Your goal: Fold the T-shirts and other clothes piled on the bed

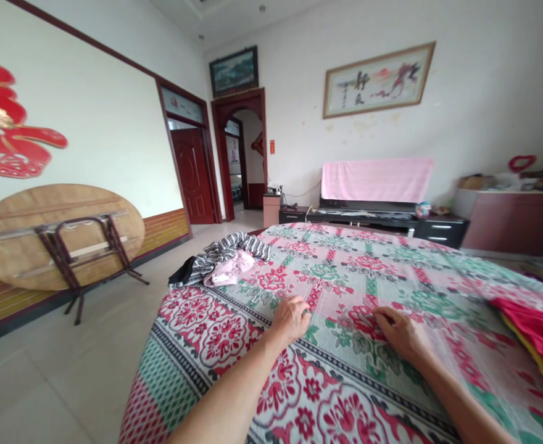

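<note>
A flowered sheet in red, green and white covers the bed in front of me. My left hand rests on it near the front edge with its fingers curled under. My right hand lies a little to the right, fingers bent and pressing on the sheet. Whether either hand pinches the fabric is hidden. A heap of clothes, striped black-and-white, pink and black, lies at the bed's far left corner, well beyond my left hand.
A red and yellow folded cloth lies at the bed's right edge. A round folding table leans against the left wall. A TV stand with a pink cloth over the set stands at the back, doorways to its left.
</note>
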{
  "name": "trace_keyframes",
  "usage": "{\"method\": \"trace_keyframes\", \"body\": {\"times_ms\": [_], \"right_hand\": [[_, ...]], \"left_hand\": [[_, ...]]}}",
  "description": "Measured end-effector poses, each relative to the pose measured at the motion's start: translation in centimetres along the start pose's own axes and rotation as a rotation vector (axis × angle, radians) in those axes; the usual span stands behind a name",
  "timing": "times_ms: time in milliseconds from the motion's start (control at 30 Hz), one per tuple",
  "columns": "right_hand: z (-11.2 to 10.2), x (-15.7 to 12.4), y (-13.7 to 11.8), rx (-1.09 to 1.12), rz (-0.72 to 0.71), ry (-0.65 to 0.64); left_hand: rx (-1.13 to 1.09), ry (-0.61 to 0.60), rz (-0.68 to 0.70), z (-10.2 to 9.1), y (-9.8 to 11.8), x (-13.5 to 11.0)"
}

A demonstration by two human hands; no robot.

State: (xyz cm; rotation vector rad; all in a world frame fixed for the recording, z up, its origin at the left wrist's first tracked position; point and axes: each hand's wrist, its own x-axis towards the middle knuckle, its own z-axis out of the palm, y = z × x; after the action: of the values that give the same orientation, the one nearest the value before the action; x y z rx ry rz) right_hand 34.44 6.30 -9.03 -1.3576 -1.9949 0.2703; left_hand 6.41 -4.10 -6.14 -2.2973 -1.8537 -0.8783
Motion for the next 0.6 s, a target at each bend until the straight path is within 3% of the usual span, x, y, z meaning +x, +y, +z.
{"method": "trace_keyframes", "body": {"times_ms": [300,500,600], "right_hand": [[-1.3,-0.2,-1.5,-0.022,0.042,-0.03],[-1.2,-0.2,-1.3,-0.014,0.051,-0.026],[-0.8,0.0,-0.7,0.003,0.037,-0.023]], "left_hand": [[-0.004,0.003,-0.021,0.0,-0.8,0.2],[0.066,0.023,-0.165,-0.6,-2.1,0.2],[0.037,0.085,-0.263,-2.3,-3.6,0.8]]}}
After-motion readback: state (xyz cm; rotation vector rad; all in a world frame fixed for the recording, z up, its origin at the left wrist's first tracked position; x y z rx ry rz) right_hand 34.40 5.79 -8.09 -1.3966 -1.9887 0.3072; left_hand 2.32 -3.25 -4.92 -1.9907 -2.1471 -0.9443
